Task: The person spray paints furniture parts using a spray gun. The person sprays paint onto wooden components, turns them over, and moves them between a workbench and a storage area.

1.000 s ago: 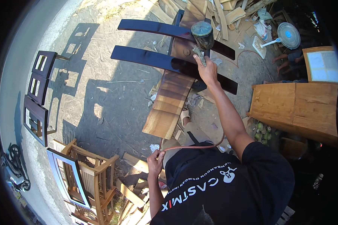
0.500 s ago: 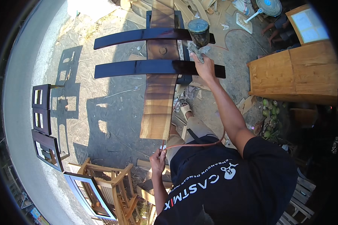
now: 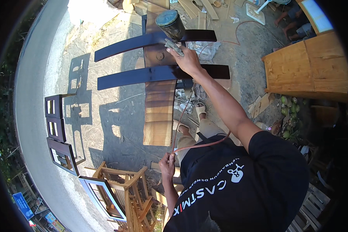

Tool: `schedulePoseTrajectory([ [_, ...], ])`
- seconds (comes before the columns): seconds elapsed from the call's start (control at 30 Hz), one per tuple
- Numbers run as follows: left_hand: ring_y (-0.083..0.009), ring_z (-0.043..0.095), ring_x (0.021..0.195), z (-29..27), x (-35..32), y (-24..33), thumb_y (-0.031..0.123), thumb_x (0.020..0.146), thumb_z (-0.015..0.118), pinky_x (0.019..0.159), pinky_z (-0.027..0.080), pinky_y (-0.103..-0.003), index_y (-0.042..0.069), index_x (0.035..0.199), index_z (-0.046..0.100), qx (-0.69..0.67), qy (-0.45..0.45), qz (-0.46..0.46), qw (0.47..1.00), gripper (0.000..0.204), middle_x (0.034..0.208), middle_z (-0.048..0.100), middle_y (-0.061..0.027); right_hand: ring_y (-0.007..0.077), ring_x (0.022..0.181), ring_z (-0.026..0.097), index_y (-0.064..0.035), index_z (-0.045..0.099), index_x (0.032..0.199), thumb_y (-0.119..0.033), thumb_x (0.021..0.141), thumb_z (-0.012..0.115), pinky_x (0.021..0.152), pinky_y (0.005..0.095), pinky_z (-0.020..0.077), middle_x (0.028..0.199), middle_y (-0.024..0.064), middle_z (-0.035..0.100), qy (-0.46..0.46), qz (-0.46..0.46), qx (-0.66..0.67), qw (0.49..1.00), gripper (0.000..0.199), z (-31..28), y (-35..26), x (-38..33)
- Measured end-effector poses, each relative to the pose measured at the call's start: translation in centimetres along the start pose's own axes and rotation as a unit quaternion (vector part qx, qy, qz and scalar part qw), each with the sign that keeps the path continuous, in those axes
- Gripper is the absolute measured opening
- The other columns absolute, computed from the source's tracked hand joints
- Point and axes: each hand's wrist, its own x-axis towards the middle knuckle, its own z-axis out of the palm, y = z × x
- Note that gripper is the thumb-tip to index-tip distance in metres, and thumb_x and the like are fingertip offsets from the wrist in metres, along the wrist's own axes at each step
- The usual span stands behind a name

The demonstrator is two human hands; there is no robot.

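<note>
My right hand (image 3: 187, 61) is wrapped around a spray gun (image 3: 171, 25) with a dark cup on top, held above the far dark curved board (image 3: 121, 48). The near dark curved board (image 3: 121, 80) lies below my wrist. Both boards rest crosswise on a long brown wooden plank (image 3: 157, 125), their upper faces glossy in places. Down by my waist, my left hand (image 3: 167, 165) is closed on a reddish hose (image 3: 205, 145), which loops across my front. The gun's nozzle and trigger are hard to make out.
Dark frames (image 3: 61, 154) stand along the pavement edge at left, beside a wooden chair frame (image 3: 129, 183). To the right are a wooden cabinet (image 3: 286, 65), green coconuts (image 3: 290, 108) and a white fan base (image 3: 255, 13). Wood offcuts (image 3: 191, 8) litter the far ground; another person's legs show at far right.
My right hand has swept the spray gun leftward, from the boards' right ends toward the middle. The view has shifted and tilted slightly. My left hand still grips the hose.
</note>
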Motion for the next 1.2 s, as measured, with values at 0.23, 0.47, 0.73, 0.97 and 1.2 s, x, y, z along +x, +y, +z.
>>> schedulePoseTrajectory([
  [0.23,-0.0118,0.051,0.059,3.4,2.4,2.8,0.033,0.102,0.063,0.057,0.043,-0.031,-0.001,0.077,0.059,0.032,-0.031,0.014,0.999,0.042,0.060,0.055,-0.0055,0.0482,0.089,0.067,-0.0013,0.071,0.100,-0.054,0.095,0.061,0.079,0.0533,0.0523,0.087,0.0283,0.070,0.069,0.024,-0.030,0.997,0.054,-8.9,8.1,0.2],
  [0.47,-0.0111,0.054,0.063,5.5,4.5,5.7,0.039,0.104,0.057,0.059,0.044,-0.029,-0.001,0.080,0.060,0.062,-0.068,0.035,0.995,0.046,0.063,0.056,-0.0042,0.0496,0.088,0.066,0.0017,0.070,0.095,-0.056,0.094,0.062,0.079,0.0530,0.0525,0.085,0.0306,0.069,0.119,0.096,-0.066,0.986,0.058,-16.0,12.6,-0.9],
  [0.73,-0.0128,0.053,0.060,8.0,5.7,7.4,0.033,0.103,0.062,0.058,0.044,-0.031,-0.001,0.081,0.059,0.066,-0.077,0.039,0.994,0.041,0.063,0.057,-0.0060,0.0455,0.088,0.069,0.0015,0.072,0.102,-0.056,0.093,0.065,0.078,0.0485,0.0525,0.086,0.0286,0.070,0.068,0.104,-0.059,0.990,0.058,-18.9,13.4,0.1],
  [0.97,-0.0126,0.052,0.060,10.1,4.9,8.0,0.032,0.102,0.062,0.057,0.043,-0.032,-0.001,0.080,0.059,0.078,-0.057,0.030,0.995,0.040,0.062,0.056,-0.0064,0.0269,0.070,0.071,-0.0003,0.075,0.099,-0.060,0.092,0.066,0.072,0.0423,0.0529,0.070,0.0156,0.070,-0.049,0.047,0.043,0.997,0.060,-16.8,11.5,5.1],
  [1.2,-0.0142,0.046,0.060,12.1,3.5,7.6,0.031,0.102,0.062,0.058,0.042,-0.033,-0.003,0.081,0.059,0.069,-0.007,0.041,0.997,0.039,0.061,0.053,-0.0090,0.0319,0.068,0.070,-0.0004,0.075,0.099,-0.054,0.094,0.066,0.069,0.0419,0.0526,0.071,0.0205,0.069,0.023,0.025,-0.077,0.996,0.054,-21.8,16.3,3.5],
])
